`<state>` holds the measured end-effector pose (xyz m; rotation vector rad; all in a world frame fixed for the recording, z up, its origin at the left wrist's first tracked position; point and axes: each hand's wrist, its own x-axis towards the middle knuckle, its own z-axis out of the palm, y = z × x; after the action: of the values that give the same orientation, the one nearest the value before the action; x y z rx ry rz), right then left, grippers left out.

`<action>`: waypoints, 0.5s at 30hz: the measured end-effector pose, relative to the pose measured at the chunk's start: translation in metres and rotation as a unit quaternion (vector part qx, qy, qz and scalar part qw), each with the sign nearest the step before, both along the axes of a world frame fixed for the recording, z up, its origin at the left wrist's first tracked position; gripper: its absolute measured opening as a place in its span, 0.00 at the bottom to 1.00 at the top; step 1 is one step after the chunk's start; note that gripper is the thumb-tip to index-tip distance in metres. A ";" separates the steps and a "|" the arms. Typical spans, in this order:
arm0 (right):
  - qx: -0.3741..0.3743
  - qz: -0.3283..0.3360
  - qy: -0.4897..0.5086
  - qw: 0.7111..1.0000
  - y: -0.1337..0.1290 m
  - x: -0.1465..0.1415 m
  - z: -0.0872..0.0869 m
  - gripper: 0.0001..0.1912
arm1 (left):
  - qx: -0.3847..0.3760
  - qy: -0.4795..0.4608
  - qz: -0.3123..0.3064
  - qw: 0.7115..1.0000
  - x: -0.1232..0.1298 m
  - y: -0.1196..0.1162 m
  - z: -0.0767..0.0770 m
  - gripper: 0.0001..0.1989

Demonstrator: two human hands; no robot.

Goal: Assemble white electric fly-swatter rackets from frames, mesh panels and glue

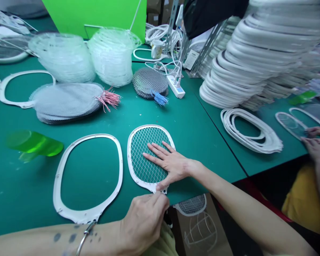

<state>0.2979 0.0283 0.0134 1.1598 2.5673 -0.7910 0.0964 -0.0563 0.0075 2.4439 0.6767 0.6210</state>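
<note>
A white racket-shaped frame [129, 156] filled with a pale diamond grid lies at the table's front edge. My right hand [167, 161] rests flat across the grid with its fingers spread, the thumb reaching toward the frame's neck. Just below that neck, my left hand [146, 220] is closed with its knuckles up. Whatever its fingers grip is hidden from view. An unfilled white racket-shaped frame [58, 186] lies to the left, its neck end close to my left wrist, which wears a metal bangle.
Grey mesh sheets with pink wires [66, 99], dark mesh discs with blue wires [150, 82] and clear plastic stacks [112, 53] stand behind. A green cylinder [36, 143] lies left. White frames pile right [240, 64], beside another person's hands [318, 142]. A power strip [176, 86] stands further back.
</note>
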 end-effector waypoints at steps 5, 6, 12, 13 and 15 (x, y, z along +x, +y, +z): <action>0.002 0.000 -0.009 1.000 0.000 -0.001 -0.003 0.60 | 0.094 -0.038 -0.016 0.995 -0.003 -0.007 -0.009 0.12; 0.002 -0.001 -0.012 1.000 0.000 -0.001 -0.002 0.60 | 0.150 -0.044 -0.045 0.987 -0.005 -0.009 -0.012 0.13; 0.001 -0.003 -0.009 1.000 -0.002 -0.002 0.001 0.61 | 0.085 -0.025 -0.121 0.989 -0.022 -0.004 -0.010 0.11; -0.002 -0.004 -0.004 1.000 -0.001 -0.001 0.001 0.62 | 0.018 -0.021 -0.143 0.989 -0.025 0.003 -0.004 0.09; -0.013 -0.003 0.004 1.000 0.000 -0.001 0.000 0.63 | -0.094 -0.002 -0.136 0.986 -0.031 0.024 0.007 0.09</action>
<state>0.2971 0.0282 0.0138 1.1594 2.5535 -0.8283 0.0656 -0.0324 0.0149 2.3026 0.3698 0.4334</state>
